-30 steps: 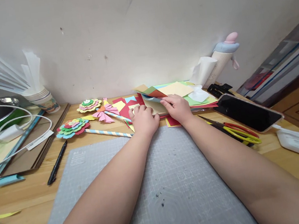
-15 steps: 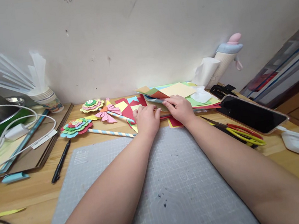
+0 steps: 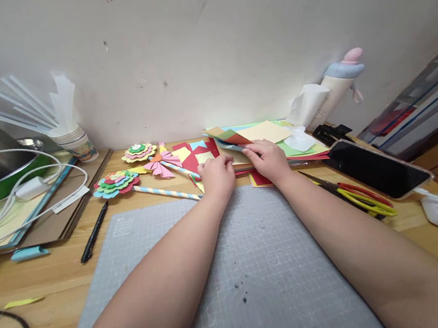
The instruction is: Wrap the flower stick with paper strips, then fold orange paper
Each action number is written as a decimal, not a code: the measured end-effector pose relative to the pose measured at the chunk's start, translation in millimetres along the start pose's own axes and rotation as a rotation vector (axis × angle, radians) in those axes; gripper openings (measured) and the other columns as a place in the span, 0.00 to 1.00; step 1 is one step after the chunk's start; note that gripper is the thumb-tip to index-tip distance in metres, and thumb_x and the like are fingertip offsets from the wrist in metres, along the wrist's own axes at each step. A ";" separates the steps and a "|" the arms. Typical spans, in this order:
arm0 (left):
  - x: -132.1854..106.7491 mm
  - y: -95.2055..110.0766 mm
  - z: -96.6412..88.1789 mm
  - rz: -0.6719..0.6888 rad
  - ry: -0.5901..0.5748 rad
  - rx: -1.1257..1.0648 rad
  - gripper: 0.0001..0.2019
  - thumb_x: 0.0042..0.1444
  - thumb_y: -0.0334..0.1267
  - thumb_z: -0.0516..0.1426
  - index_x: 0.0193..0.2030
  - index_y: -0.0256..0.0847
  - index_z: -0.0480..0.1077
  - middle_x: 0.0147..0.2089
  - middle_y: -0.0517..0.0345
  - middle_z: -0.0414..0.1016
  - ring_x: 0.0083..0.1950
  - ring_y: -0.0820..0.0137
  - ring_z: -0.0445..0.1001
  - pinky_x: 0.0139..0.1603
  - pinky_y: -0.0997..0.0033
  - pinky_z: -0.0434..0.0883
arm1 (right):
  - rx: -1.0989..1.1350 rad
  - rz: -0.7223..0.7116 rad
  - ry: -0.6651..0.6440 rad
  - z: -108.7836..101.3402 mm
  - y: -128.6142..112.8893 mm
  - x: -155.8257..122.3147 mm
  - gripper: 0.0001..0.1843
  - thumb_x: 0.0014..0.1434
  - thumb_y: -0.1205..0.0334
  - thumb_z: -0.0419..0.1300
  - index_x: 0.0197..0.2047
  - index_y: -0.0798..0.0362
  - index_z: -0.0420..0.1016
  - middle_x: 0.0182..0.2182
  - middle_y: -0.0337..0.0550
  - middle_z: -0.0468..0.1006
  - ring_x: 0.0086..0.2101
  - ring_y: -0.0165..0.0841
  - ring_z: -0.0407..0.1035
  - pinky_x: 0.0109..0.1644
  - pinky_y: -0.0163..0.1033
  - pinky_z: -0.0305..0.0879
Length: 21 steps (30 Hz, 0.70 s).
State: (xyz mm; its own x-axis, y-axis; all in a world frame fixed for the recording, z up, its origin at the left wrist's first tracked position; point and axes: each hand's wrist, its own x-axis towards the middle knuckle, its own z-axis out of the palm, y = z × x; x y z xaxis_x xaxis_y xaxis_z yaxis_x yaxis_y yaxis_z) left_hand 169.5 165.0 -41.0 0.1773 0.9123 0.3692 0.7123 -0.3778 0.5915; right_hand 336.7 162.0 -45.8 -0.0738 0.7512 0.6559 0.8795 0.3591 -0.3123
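My right hand (image 3: 270,161) is closed on several coloured paper sheets (image 3: 234,137), orange, green and blue, their edges raised and fanned out to the left. Beneath them is a stack of coloured paper (image 3: 266,130) against the wall. My left hand (image 3: 218,177) rests just left of it, fingers curled and thumb against the index finger; whatever it may pinch is hidden. Red, yellow and blue paper scraps (image 3: 192,162) lie beyond the left hand. Close to its left are layered paper flowers (image 3: 116,183) and a pink paper bow (image 3: 158,167) on striped paper sticks (image 3: 169,193).
A grey cutting mat (image 3: 135,259) lies under my forearms. Scissors (image 3: 363,199) and a phone (image 3: 379,168) are at right, a black pen (image 3: 95,232) at left. Paper cups (image 3: 77,147) with white strips, a cable and a pan (image 3: 0,175) stand further left.
The view has turned slightly left. My left thumb and index finger have come together from slightly apart. My right hand keeps its hold on the raised paper sheets.
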 end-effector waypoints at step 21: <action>-4.0 3.6 1.1 0.121 0.005 -0.026 0.09 0.61 0.39 0.52 0.41 0.45 0.73 0.42 0.57 0.75 0.48 0.61 0.67 0.49 0.60 0.61 | 0.010 0.012 -0.008 0.4 0.9 0.3 0.15 0.64 0.55 0.53 0.48 0.47 0.78 0.42 0.42 0.80 0.42 0.40 0.72 0.46 0.45 0.66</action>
State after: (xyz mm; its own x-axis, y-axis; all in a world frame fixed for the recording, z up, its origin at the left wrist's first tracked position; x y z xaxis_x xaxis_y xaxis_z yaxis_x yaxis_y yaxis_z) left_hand 172.1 160.2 -41.1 0.2570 0.8591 0.4427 0.6679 -0.4890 0.5611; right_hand 337.3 162.8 -46.2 -0.0673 0.7597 0.6468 0.8756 0.3558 -0.3267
